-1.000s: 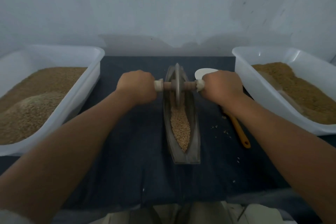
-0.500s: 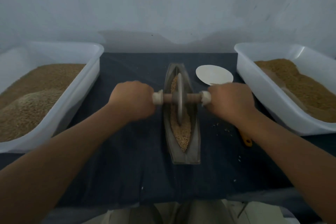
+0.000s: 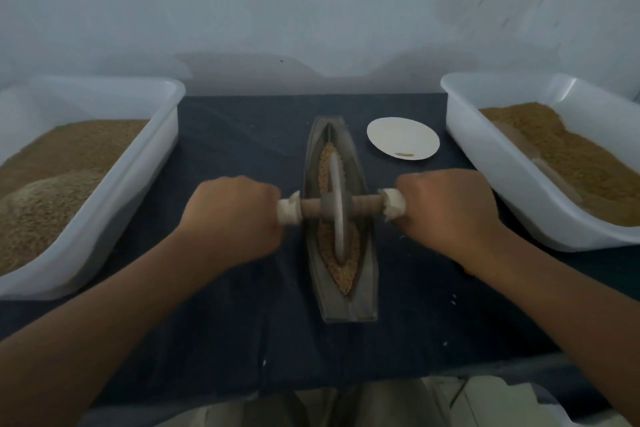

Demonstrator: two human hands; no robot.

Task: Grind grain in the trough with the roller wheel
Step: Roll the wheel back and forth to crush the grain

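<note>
Between two grain tubs [image 3: 152, 163] [image 3: 491, 180], left hand [image 3: 232, 218] and right hand [image 3: 446, 211], fingers [image 3: 267, 198] round roller wheel [image 3: 337, 215] handles; plate [image 3: 403, 139] beyond

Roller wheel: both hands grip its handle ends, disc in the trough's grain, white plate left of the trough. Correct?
Not quite. Head view shows the white plate right of the trough, not left. Left hand and right hand do grip the roller wheel.

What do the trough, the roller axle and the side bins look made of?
Trough: dull grey, matte; metal or stone, cannot tell which. Roller axle: brown, probably turned wood, pale end grips. Left bin and right bin: white plastic, by the glossy, slightly translucent walls.
</note>
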